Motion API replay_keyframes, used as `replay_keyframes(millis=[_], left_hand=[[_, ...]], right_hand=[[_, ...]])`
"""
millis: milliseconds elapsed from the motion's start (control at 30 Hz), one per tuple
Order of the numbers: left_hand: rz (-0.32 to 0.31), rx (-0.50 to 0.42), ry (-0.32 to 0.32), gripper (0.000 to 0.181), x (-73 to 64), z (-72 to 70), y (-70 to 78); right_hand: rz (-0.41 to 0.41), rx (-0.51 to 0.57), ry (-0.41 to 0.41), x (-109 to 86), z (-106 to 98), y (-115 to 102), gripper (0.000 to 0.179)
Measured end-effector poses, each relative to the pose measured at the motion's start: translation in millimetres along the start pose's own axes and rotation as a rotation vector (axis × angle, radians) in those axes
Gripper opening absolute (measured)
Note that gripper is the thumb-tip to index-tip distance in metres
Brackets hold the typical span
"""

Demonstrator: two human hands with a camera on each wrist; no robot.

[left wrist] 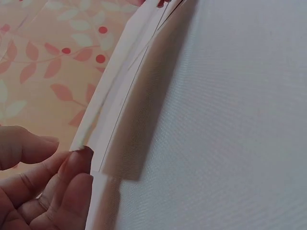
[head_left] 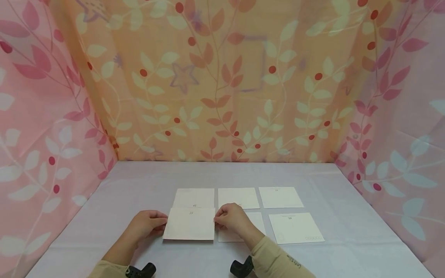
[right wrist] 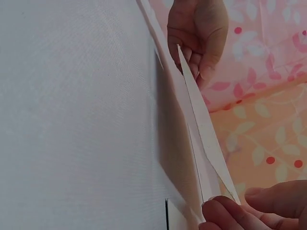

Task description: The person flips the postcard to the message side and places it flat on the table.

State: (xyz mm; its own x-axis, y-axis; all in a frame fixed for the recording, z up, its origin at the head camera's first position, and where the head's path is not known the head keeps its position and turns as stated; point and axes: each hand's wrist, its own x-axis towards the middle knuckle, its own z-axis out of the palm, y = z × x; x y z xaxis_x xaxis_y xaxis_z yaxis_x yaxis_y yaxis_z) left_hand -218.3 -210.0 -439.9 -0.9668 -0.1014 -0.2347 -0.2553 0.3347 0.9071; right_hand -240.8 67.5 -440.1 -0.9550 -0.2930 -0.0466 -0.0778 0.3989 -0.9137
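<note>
A white card (head_left: 189,226) with small print near its far edge is held between both hands, raised a little over the table and casting a shadow. My left hand (head_left: 144,224) holds its left edge with the fingertips; in the left wrist view the thumb stands apart from the fingers (left wrist: 74,167). At the opposite edge my right hand (head_left: 234,220) grips the card, fingers under it and thumb above, as the right wrist view shows. Behind the held card lies another white card (head_left: 194,197), partly covered by it. The right hand overlaps a front middle card (head_left: 255,224).
More white cards lie in two rows: a back middle one (head_left: 238,197), a back right one (head_left: 279,197) and a front right one (head_left: 295,227) with tiny boxes in one corner. A white cloth (head_left: 139,181) covers the table. Patterned curtains (head_left: 222,77) enclose it.
</note>
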Motion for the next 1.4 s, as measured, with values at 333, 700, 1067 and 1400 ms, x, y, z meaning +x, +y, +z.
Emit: replay_keyframes(millis=[333,700,1067,1400], left_hand=[[-0.033,0.040,-0.006,0.016,2.1,-2.2,0.5],[-0.065,0.054,-0.026,0.018,3.2,-1.9,-0.8],[-0.059,0.073,-0.033,0.018,5.1,1.9,-1.5],[-0.068,0.086,-0.043,0.021,5.4,0.7,-1.9]], right_hand=[[0.007,0.033,-0.046,-2.5,-1.4,-0.8,0.004],[0.049,-0.002,-0.069,-1.8,0.1,0.0,0.007],[0.074,-0.013,-0.080,-2.6,0.2,1.0,0.006],[0.086,0.013,-0.069,-3.6,1.4,-0.2,0.005]])
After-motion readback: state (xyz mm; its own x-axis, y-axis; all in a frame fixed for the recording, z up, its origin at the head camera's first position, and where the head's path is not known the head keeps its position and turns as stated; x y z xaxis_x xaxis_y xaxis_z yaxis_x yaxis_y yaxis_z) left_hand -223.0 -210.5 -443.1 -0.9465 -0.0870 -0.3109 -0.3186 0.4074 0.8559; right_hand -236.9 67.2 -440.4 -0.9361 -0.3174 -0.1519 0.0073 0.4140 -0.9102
